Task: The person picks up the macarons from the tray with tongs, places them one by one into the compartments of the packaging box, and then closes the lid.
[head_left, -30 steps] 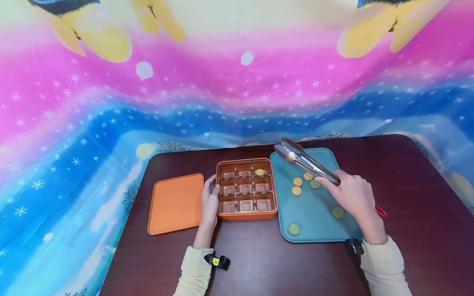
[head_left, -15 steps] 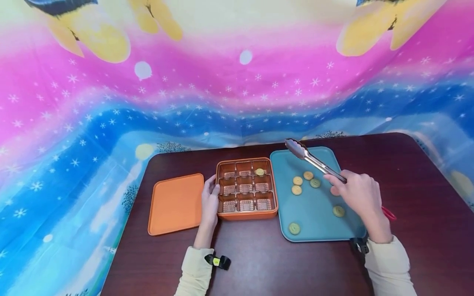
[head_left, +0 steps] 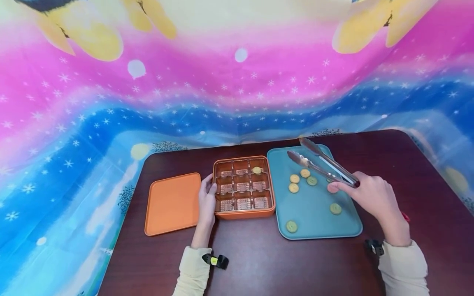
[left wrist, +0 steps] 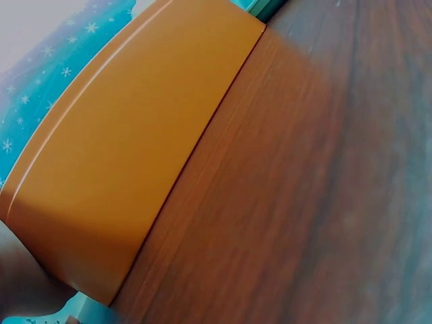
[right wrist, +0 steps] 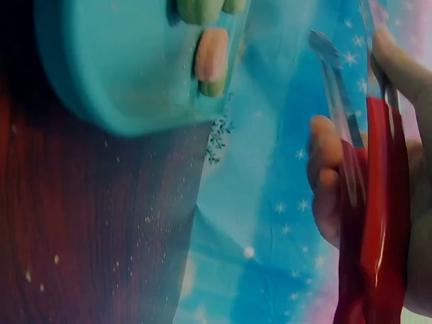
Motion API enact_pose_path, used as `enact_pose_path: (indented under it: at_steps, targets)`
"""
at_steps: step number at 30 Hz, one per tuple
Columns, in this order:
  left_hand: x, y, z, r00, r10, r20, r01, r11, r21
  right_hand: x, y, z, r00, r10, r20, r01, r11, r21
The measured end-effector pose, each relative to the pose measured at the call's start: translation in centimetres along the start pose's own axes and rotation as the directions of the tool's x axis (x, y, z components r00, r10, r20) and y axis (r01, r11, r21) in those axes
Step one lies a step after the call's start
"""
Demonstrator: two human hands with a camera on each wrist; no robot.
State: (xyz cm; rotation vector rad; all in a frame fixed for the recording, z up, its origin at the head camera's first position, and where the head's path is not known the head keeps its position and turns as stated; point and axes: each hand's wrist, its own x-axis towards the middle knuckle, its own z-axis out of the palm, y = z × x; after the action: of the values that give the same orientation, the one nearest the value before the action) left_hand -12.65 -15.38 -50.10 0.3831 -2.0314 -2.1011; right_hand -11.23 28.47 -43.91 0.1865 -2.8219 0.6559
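My left hand [head_left: 206, 201] rests along the left side of an orange box [head_left: 244, 214], its thumb at the rim. Inside the box, a clear insert has several compartments. A yellowish cookie [head_left: 256, 170] sits in the far right one. The left wrist view shows the box's orange wall [left wrist: 135, 148] close up. My right hand [head_left: 375, 195] grips metal tongs [head_left: 326, 162] with red handles [right wrist: 385, 223]. Their arms are spread, with nothing between the tips, above the far part of a teal tray [head_left: 314, 218]. Several yellow cookies [head_left: 294, 188] and green cookies [head_left: 335, 209] lie on that tray.
An orange lid [head_left: 173, 204] lies flat on the dark wooden table [head_left: 255, 259], left of the box. The teal tray stands close against the box's right side. Behind the table hangs a patterned cloth [head_left: 222, 82].
My right hand has moved right with the tongs, whose tips swing right across the tray's far end. The tongs' arms show spread apart now. My left hand stays at the box.
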Motion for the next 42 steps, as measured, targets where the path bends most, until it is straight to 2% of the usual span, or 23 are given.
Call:
enact_pose_path:
  at_steps: [3, 7, 10, 17, 42]
  targets:
    - [0.2, 0.0, 0.0, 1.000, 0.003, 0.005, -0.003, 1.000, -0.004, 0.1, 0.4, -0.5, 0.996, 0.029, 0.090, -0.029, 1.000, -0.001]
    - [0.2, 0.1, 0.0, 1.000, 0.007, 0.007, -0.007, 1.000, -0.006, -0.1, 1.3, -1.1, 0.985, 0.004, 0.170, 0.001, 1.000, -0.029]
    - [0.1, 0.0, 0.0, 1.000, 0.006, 0.002, -0.006, 1.000, -0.002, -0.4, 2.1, -1.6, 0.979, -0.007, 0.206, 0.015, 0.999, -0.041]
    - [0.0, -0.2, 0.0, 1.000, 0.003, -0.001, -0.003, 1.000, 0.000, -0.5, 2.6, -2.4, 0.966, 0.037, 0.254, -0.026, 0.999, -0.047]
    - [0.0, 0.0, 0.1, 1.000, 0.007, 0.003, -0.007, 1.000, -0.012, -0.6, 1.5, -1.8, 0.981, 0.001, 0.197, 0.018, 0.995, -0.095]
